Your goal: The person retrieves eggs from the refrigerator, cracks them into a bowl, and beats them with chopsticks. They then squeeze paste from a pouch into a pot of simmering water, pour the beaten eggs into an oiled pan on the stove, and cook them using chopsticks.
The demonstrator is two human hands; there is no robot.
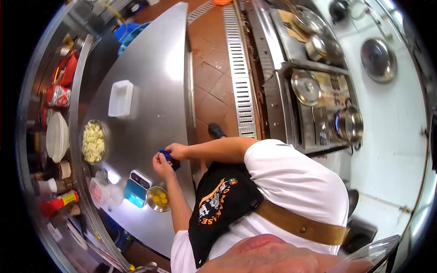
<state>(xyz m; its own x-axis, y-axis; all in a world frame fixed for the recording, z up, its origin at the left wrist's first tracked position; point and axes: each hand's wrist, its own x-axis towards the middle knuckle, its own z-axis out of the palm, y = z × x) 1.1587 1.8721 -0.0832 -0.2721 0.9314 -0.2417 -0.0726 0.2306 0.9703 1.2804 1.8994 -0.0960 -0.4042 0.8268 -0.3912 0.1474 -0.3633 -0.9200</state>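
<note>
Though partly hidden, blue item (172, 162) between left hand (162, 166) and right hand (177, 151), both closed on it.

"OMAKASE" lettering (220, 202) on black apron (240, 203)

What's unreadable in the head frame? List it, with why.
Head view:
- dark blue item: full shape, partly hidden by left hand and right hand
- flat device beside the bowl of yolks: any reading, too small
- lidded pan: contents, hidden by its lid
- red bottle on the shelf: label text, small and blurred
</note>
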